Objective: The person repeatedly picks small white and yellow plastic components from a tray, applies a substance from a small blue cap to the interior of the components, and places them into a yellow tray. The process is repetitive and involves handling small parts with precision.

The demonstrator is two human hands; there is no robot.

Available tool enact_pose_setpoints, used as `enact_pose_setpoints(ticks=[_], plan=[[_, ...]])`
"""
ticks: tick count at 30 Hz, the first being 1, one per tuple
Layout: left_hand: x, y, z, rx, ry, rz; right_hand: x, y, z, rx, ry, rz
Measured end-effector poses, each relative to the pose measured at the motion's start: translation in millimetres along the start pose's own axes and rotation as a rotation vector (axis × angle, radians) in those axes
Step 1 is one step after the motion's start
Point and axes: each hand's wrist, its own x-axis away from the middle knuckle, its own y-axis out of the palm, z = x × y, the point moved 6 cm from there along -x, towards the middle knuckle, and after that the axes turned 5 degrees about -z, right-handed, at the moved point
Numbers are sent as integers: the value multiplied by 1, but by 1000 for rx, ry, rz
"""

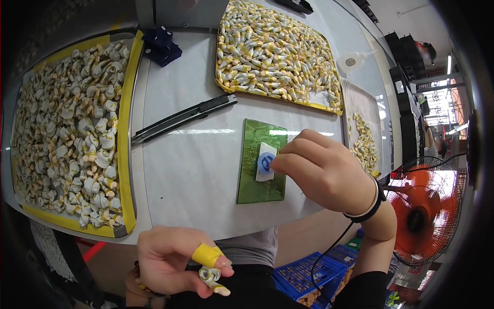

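Observation:
My left hand (172,260), low in the view near the table's front edge, pinches a small rolled white piece (209,275) with a peach-coloured tip between thumb and fingers. Yellow tape (204,253) is wrapped round one of its fingers. On the table lies a green see-through plate (246,191), bearing a white pad (263,176) with a round blue patch (265,162). My right hand (329,170) reaches over the plate from the right. Its thumb and fingertips are closed together at the blue patch's right edge; whatever they may hold is hidden.
Yellow-edged trays of similar rolled pieces stand at left (130,149) and at the back (329,109); a third tray (355,92) is at right. Between them lie a box cutter (185,117) and dark cloth (161,46). A white bottle (352,62) and orange fan (419,211) are farther right.

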Motion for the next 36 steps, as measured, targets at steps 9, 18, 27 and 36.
enact_pose_setpoints(ticks=[9, 18, 27, 36], plan=[[-2, 0, 3, -274, 95, 4, 3, 3, -7, 99, 21, -6], [-10, 21, 4, -632, 193, -90, 35, -9, -16, -723, 240, 340], [-17, 36, -6, -841, 259, -197, 53, -8, -45, -724, 43, 515], [-24, 47, -6, -877, 261, -309, 55, -5, -54, -649, 92, 510]])
